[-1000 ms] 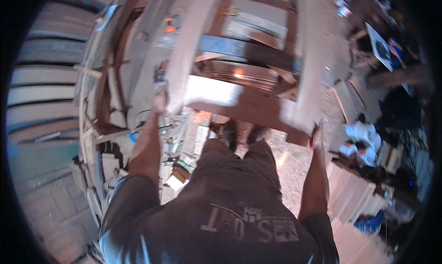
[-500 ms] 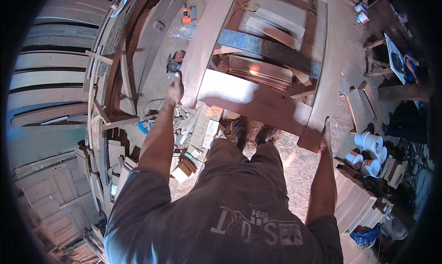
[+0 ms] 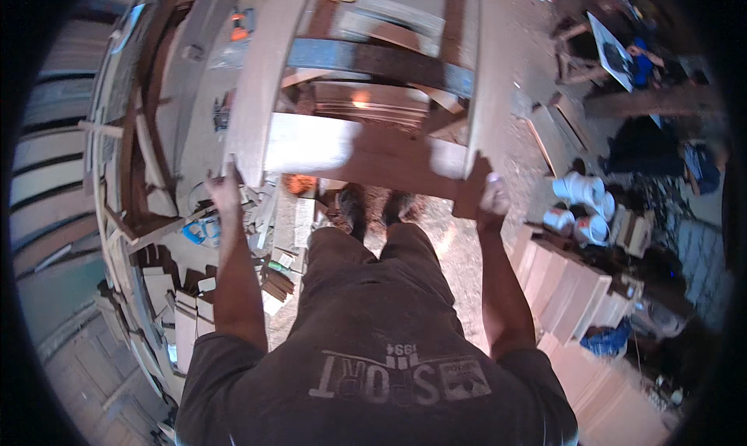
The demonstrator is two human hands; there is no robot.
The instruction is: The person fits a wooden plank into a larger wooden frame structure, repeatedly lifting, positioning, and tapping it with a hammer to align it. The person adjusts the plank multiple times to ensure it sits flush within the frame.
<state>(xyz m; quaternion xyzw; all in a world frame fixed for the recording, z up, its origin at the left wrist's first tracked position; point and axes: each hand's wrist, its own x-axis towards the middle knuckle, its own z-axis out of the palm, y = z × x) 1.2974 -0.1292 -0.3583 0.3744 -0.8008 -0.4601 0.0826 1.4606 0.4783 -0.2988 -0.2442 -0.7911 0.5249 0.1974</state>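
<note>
A large wooden door frame [image 3: 261,80] stretches away in front of me, with a wide wooden rail [image 3: 389,152] across its near end. My left hand [image 3: 224,187] is just off the near left corner, fingers apart and holding nothing. Beside the near right corner is my right hand [image 3: 492,197], blurred, so its fingers cannot be made out clearly. The frame lies over a dark crosswise beam [image 3: 373,59], part of it bluish. Through its opening a stack of boards [image 3: 369,103] shows.
Wood offcuts [image 3: 272,279] litter the floor by my left leg. An orange and black power tool [image 3: 240,26] lies beyond the frame's left side. White buckets [image 3: 580,189] and a stack of planks [image 3: 560,282] stand to the right. Another person [image 3: 642,61] is at the far right.
Both hands have come away from the frame's near corners, which they were touching before. The left fingers have spread. The whole view has shifted, so the scene sits farther left.
</note>
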